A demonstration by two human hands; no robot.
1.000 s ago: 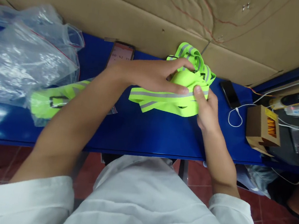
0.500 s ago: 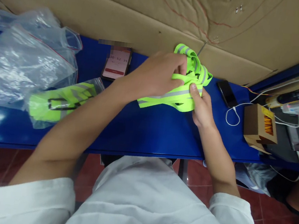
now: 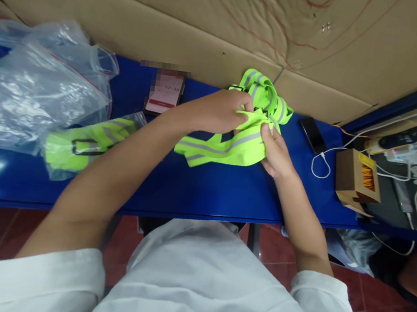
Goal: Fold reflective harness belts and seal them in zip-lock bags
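A neon-yellow reflective strap vest (image 3: 228,148) with grey stripes lies bunched on the blue table (image 3: 208,186). My left hand (image 3: 220,110) is closed over its upper folds. My right hand (image 3: 275,152) pinches the fabric from the right side, thumb on top. A loose strap end trails left of the bundle across the table.
A second neon vest in a clear bag (image 3: 87,142) lies at the left, beside a heap of empty plastic bags (image 3: 33,87). A phone with a lit screen (image 3: 165,96) leans near the cardboard wall (image 3: 226,20). A dark phone (image 3: 313,134), white cable and small cardboard box (image 3: 357,178) sit right.
Both hands have kept hold of the vest and reworked its folds. The left hand curled from a flat spread into a closed grip, and the trailing strap end lies longer to the left again.
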